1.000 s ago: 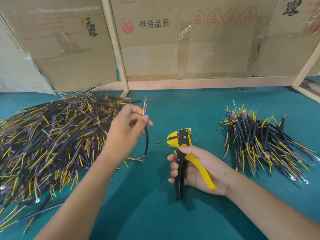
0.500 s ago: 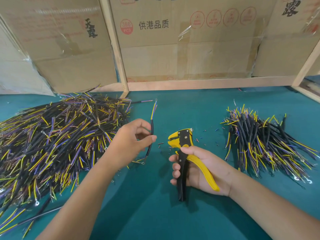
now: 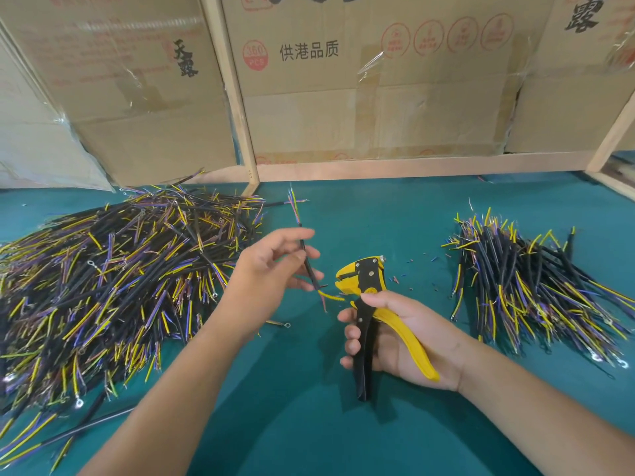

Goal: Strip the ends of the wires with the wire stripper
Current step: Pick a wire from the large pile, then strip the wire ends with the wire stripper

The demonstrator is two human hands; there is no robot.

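Observation:
My left hand pinches a short black wire above the green table, held nearly upright. Its lower end fans into yellow and purple cores just left of the stripper's jaws; its upper end shows coloured cores too. My right hand grips the yellow-and-black wire stripper by its handles, jaws pointing up and left, a small gap away from the wire's yellow core. A big heap of black wires lies at the left. A smaller pile of wires lies at the right.
The green table carries tiny bits of cut insulation around the stripper's head. One loose wire with a ring terminal lies below my left hand. Cardboard boxes and a wooden frame wall off the back.
My left hand has carried the wire rightward and turned it, so its lower cores now hang beside the stripper's jaws. My right hand and the stripper have stayed nearly still.

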